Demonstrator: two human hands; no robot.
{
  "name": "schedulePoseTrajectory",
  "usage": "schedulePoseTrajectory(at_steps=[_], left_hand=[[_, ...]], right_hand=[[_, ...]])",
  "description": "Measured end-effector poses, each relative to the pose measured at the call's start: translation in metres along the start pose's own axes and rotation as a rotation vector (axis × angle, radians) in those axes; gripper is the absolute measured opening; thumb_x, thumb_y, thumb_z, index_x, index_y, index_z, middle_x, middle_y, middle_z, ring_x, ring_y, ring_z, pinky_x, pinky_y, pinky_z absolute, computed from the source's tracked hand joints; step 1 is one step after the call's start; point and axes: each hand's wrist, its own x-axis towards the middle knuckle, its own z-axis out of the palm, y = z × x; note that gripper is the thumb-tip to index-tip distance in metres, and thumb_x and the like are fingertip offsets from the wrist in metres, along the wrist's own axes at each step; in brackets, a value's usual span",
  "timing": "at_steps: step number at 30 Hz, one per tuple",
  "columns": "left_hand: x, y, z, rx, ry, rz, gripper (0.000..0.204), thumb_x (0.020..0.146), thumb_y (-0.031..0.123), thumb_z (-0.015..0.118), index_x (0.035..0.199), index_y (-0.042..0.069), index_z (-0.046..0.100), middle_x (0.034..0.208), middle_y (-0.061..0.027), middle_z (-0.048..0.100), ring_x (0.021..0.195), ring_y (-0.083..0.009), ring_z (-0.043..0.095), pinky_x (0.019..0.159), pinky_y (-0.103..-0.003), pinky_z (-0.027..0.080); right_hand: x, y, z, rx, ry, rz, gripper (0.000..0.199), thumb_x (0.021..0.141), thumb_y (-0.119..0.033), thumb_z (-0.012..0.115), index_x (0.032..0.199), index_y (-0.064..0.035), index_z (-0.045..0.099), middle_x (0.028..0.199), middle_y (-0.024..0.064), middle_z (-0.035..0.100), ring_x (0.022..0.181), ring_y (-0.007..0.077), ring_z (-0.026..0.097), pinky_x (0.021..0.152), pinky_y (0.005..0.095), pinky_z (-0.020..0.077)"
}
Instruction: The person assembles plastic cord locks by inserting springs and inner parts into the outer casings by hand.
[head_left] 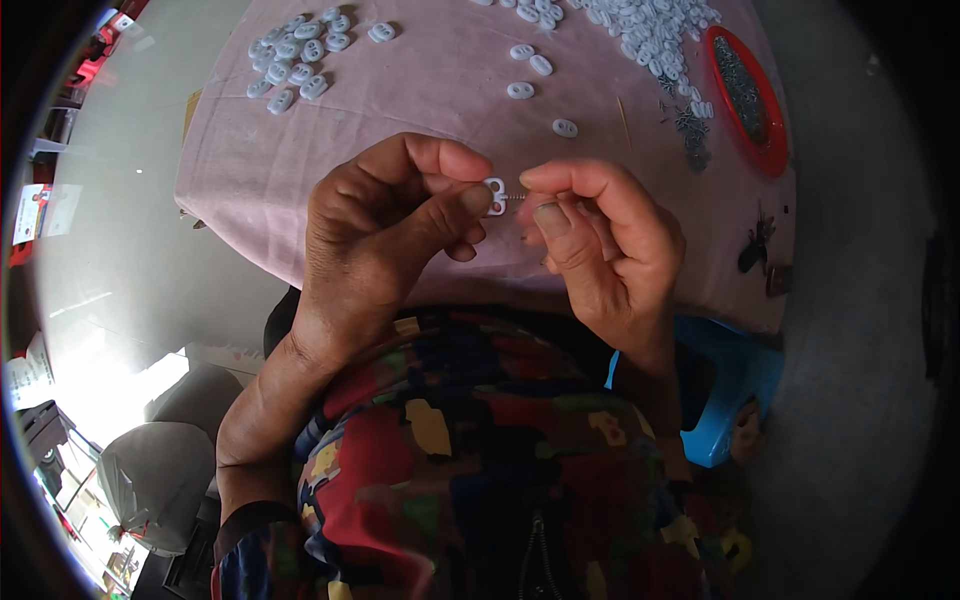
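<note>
My left hand (385, 225) pinches a small white plastic piece (495, 197) with two holes between thumb and forefinger, above the near part of the table. From the right side of this piece a thin threaded metal screw (515, 197) sticks out, pointing right. Close to the screw's free end is my right hand (610, 240), its thumb and forefinger apart with a gap between them. Its other fingers are curled behind and partly blurred. Similar white oval pieces (520, 90) lie farther off on the pink cloth.
A pink cloth (420, 95) covers the table. White pieces (300, 50) form a group at far left, with a bigger heap (650, 30) at far right. Nearby are a red tray (770, 150) of screws, loose screws (692, 140) and a thin stick (624, 122). A blue stool (730, 400) stands lower right.
</note>
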Motion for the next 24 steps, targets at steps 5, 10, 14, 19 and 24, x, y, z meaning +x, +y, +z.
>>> schedulePoseTrajectory(at_steps=[5, 10, 14, 19, 24], left_hand=[[-0.001, 0.001, 0.001, 0.028, 0.018, -0.009, 0.015, 0.088, 0.0, 0.062, 0.103, 0.0, 0.061, 0.086, -0.0044, 0.066, 0.073, -0.0072, 0.059, 0.065, -0.021, 0.049], [-0.002, 0.0, 0.002, 0.039, 0.003, 0.006, 0.015, 0.088, -0.001, 0.063, 0.102, 0.0, 0.061, 0.086, -0.0044, 0.066, 0.074, -0.007, 0.059, 0.065, -0.021, 0.049], [-0.003, 0.003, 0.006, 0.054, 0.015, 0.009, 0.015, 0.087, -0.001, 0.063, 0.102, -0.001, 0.061, 0.085, -0.0047, 0.066, 0.074, -0.0072, 0.06, 0.064, -0.021, 0.05], [-0.005, 0.004, 0.011, 0.06, 0.068, 0.016, 0.015, 0.086, 0.003, 0.064, 0.1, 0.0, 0.059, 0.082, -0.0045, 0.063, 0.07, -0.0108, 0.06, 0.062, -0.024, 0.049], [-0.007, 0.004, 0.012, 0.086, 0.076, 0.015, 0.015, 0.086, 0.002, 0.064, 0.101, 0.0, 0.059, 0.082, -0.0046, 0.063, 0.07, -0.0108, 0.06, 0.062, -0.024, 0.049]], right_hand=[[0.0, 0.002, -0.001, -0.015, -0.014, -0.001, 0.011, 0.09, -0.001, 0.06, 0.099, 0.0028, 0.059, 0.08, 0.0038, 0.061, 0.072, 0.0067, 0.057, 0.064, 0.0192, 0.0461], [0.001, 0.003, -0.001, -0.067, -0.048, -0.009, 0.006, 0.089, -0.001, 0.06, 0.092, 0.0029, 0.057, 0.078, 0.0042, 0.061, 0.071, 0.0068, 0.057, 0.063, 0.0192, 0.0457], [0.001, 0.001, 0.0, -0.106, -0.048, -0.037, 0.004, 0.088, 0.0, 0.059, 0.091, 0.0026, 0.057, 0.076, 0.0044, 0.061, 0.069, 0.0065, 0.057, 0.061, 0.0191, 0.0453], [0.0, 0.005, 0.009, -0.144, 0.038, -0.147, 0.003, 0.088, 0.001, 0.058, 0.09, 0.0013, 0.057, 0.073, 0.0039, 0.062, 0.065, 0.0058, 0.057, 0.058, 0.0187, 0.0445], [0.0, 0.005, 0.01, -0.136, 0.034, -0.159, 0.004, 0.087, 0.002, 0.059, 0.09, 0.0013, 0.057, 0.072, 0.004, 0.062, 0.062, 0.0061, 0.057, 0.056, 0.0192, 0.0448]])
